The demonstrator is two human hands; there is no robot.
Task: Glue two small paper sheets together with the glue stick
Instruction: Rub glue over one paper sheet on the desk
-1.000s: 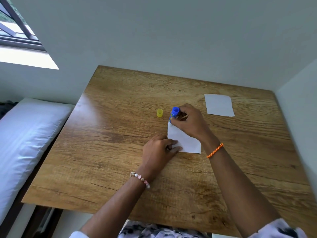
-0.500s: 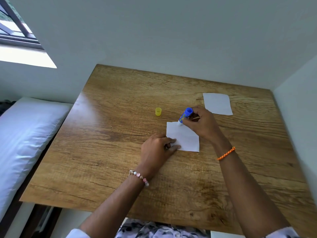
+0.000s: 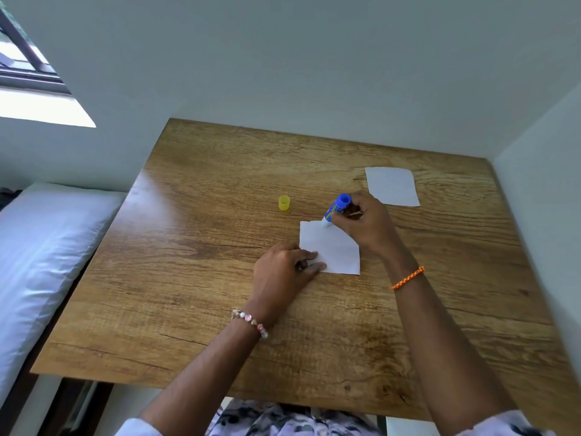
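Note:
A small white paper sheet lies flat near the middle of the wooden table. My right hand grips a blue glue stick, tilted, with its tip touching the sheet's far edge. My left hand presses its fingertips on the sheet's near left corner. The glue stick's yellow cap stands on the table to the left of the stick. A second white sheet lies flat at the far right of the table.
Walls close off the table's far side and right side. A bed with a white pillow runs along the table's left edge. A window is high on the left.
My right hand swept the glue stick rightward along the sheet's far edge, then came back a little to the left. My left hand stayed on the corner.

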